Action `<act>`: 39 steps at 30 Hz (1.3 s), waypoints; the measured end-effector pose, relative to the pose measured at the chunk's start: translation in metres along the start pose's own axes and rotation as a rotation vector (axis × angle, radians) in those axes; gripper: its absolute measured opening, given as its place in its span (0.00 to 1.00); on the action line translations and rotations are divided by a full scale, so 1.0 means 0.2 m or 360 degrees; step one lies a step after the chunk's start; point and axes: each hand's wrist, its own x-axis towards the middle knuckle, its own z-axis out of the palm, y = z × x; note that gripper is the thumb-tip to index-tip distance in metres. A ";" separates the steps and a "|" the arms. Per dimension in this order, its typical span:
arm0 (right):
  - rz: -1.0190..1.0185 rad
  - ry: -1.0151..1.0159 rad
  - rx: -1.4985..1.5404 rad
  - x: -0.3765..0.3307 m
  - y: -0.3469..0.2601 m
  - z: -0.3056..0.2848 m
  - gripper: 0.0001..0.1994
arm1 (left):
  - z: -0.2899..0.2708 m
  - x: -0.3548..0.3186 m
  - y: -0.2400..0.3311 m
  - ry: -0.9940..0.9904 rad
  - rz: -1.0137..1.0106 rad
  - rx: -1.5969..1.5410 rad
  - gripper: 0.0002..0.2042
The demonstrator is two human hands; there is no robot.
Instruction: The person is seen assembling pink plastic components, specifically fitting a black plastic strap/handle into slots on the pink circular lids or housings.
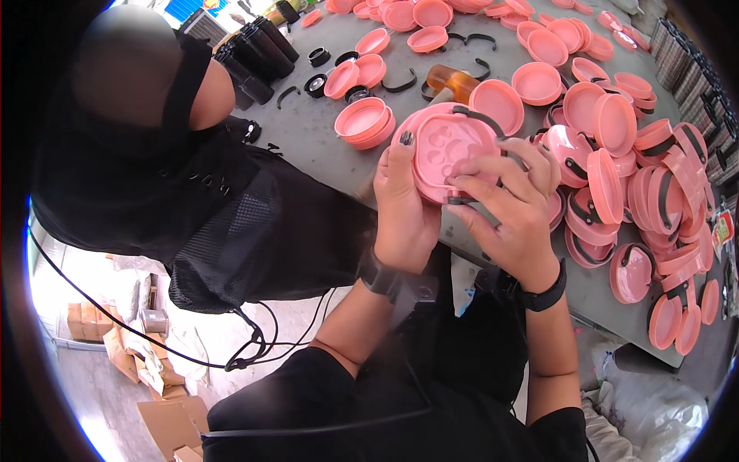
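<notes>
A round pink lid [443, 154] with raised round shapes on its face is held up over the front edge of the table. My left hand [404, 204] is closed around its left side, with the thumb on the rim. A black curved strap [479, 119] arches off the lid's right side, partly hidden behind my fingers. My right hand [512, 204] is closed at that side, fingertips at the lower rim and thumb by the strap's lower end. Right beside it lies a heap of pink lids [593, 219], several with black straps fitted.
The grey table [323, 127] bears loose pink lids [366, 121], black straps [400, 83], black rings [314, 85] and an orange translucent bottle [453, 83]. Black cylinders [254, 61] stand at the far left. A person in black [254, 208] is close on my left. Cardboard boxes [173, 423] lie on the floor.
</notes>
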 end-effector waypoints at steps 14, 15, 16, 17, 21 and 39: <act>0.0735 0.0302 0.0699 -0.03 0.01 0.07 0.22 | -0.07 -0.06 -0.04 0.0188 0.0215 0.0301 0.19; 0.0913 0.0299 0.1040 -0.03 0.00 0.09 0.19 | -0.08 -0.06 -0.04 0.0188 0.0211 0.0298 0.19; 0.1086 0.0293 0.1389 -0.04 -0.01 0.11 0.17 | -0.08 -0.07 -0.05 0.0250 0.0260 0.0266 0.17; 0.1088 0.0291 0.1389 -0.05 0.00 0.13 0.17 | -0.09 -0.07 -0.05 0.0311 0.0308 0.0233 0.15; 0.0988 0.0381 0.0753 -0.07 0.02 0.19 0.14 | -0.10 -0.10 -0.09 0.0343 0.0574 0.0667 0.13; 0.1359 0.0408 0.1203 0.00 0.20 0.19 0.10 | -0.26 0.07 -0.17 0.0420 0.0464 0.0719 0.14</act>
